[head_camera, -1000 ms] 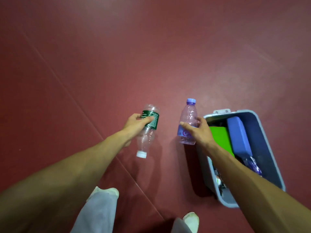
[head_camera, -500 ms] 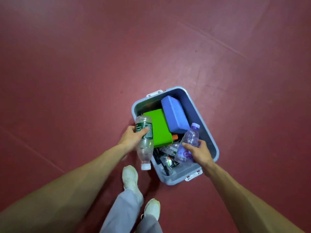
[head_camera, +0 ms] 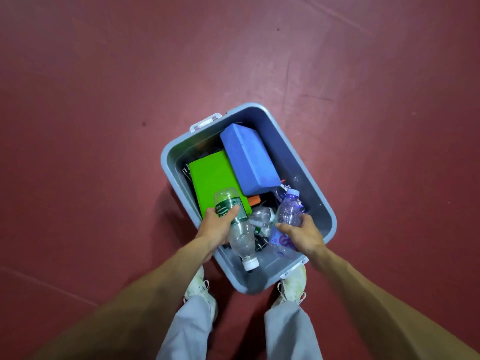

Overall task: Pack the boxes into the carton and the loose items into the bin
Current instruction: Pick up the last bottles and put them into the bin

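Holding a bottle in each hand over the grey bin (head_camera: 313, 175) in the middle of the frame, what can go wrong? asks one

Lots, says the other. The left hand (head_camera: 217, 228) has its fingers wrapped round the green-label bottle (head_camera: 233, 216), white cap pointing at the bottom of the frame. The right hand (head_camera: 304, 235) has its fingers curled round the purple bottle (head_camera: 288, 215), cap pointing up. Both bottles hang above the near end of the bin

So what is the bad part?

The bin looks quite full. The green block (head_camera: 211, 175) and the blue block (head_camera: 246, 157) fill the upper half, and small stuff is piled under the hands. The bottles look empty and light, so I think one let go from up high could bounce off the pile, hop over the rim and roll away on the red floor (head_camera: 104, 100)
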